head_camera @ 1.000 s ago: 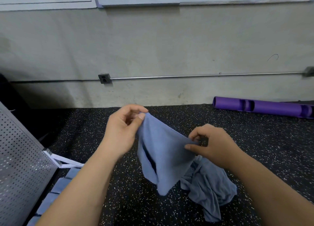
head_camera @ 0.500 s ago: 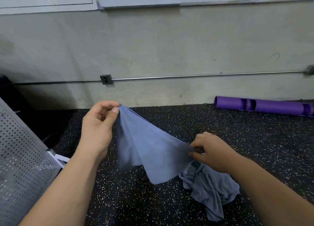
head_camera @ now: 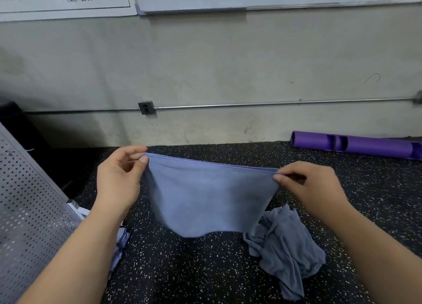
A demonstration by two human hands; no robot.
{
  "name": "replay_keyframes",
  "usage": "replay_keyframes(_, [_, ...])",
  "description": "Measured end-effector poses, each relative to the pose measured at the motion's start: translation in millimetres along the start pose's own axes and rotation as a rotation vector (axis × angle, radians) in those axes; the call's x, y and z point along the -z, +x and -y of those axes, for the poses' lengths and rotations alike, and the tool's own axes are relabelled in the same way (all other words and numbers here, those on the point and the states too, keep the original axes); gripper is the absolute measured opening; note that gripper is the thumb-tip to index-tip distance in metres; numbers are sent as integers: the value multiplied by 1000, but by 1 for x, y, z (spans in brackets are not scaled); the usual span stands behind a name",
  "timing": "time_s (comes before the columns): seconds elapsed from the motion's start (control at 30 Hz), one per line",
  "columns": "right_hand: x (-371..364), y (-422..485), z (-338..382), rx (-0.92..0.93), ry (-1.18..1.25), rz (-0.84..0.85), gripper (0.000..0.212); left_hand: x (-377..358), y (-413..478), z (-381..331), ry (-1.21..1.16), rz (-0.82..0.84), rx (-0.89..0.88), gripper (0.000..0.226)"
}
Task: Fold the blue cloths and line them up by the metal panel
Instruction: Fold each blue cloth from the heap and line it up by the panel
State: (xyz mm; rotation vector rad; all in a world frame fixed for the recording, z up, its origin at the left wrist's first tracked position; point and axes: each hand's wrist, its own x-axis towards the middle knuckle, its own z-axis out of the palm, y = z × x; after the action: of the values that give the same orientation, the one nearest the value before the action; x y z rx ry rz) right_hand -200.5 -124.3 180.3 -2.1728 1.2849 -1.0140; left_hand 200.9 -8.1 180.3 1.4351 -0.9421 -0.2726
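Note:
A blue cloth (head_camera: 210, 198) hangs spread in the air above the speckled black floor, its top edge stretched taut. My left hand (head_camera: 118, 178) pinches its left top corner and my right hand (head_camera: 312, 187) pinches its right top corner. A crumpled blue cloth (head_camera: 287, 249) lies on the floor below my right forearm. The perforated metal panel (head_camera: 29, 212) leans at the left. Folded blue cloths (head_camera: 121, 242) lie beside it, mostly hidden behind my left forearm.
A purple tube (head_camera: 356, 144) lies against the grey wall at the far right. A wall socket (head_camera: 146, 107) and a thin metal conduit (head_camera: 274, 103) run along the wall. A white bracket (head_camera: 77, 209) sits at the panel's foot.
My hands have moved apart, the left one leftward and the right one rightward and up. The cloth has gone from a drooping bunch to a flat sheet with a straight top edge.

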Motion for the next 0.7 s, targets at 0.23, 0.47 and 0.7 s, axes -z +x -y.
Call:
replay_keyframes(0.23, [4,7,2,-118,172,-175,18,3,-3,1,356,111,-58,23])
replay_keyframes(0.47, [12,12,-8,-151,306,-179,32,-6,-8,-2,488,140,-70,9])
replay_keyframes(0.7, [13,11,-19,-224,241,-98,10,-10,-6,8,411,141,23,12])
